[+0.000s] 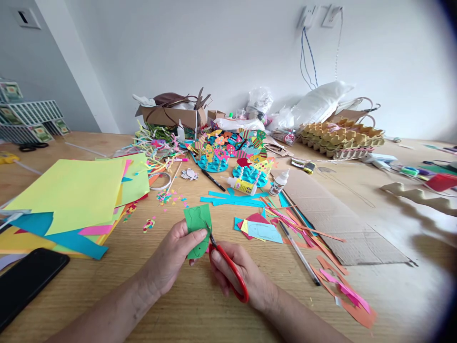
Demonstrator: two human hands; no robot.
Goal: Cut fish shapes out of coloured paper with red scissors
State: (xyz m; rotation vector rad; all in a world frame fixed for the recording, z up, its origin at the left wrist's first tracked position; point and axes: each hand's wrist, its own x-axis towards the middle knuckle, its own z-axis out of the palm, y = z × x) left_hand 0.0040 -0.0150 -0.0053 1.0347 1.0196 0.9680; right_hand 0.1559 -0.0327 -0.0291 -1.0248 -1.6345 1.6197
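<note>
My left hand [177, 252] is closed on a piece of green paper [195, 216], thumb on top. Dark outlines are drawn on it, the lower one like a fish with an eye dot. My right hand [243, 269] grips red-handled scissors [233, 274], fingers through the loops. The blades meet the right edge of the green paper, just beside my left thumb. Past my right hand lies a small stack of coloured paper pieces, with a light blue paper [264, 231] bearing a drawn outline on top.
Yellow paper sheets [74, 190] and a black phone [28, 286] lie left. A glue bottle [279, 183], a marker [213, 181] and decorated paper fish [246, 152] stand or lie ahead. Rightward are a pen [300, 252], paper strips, cardboard [332, 214] and egg trays [339, 136].
</note>
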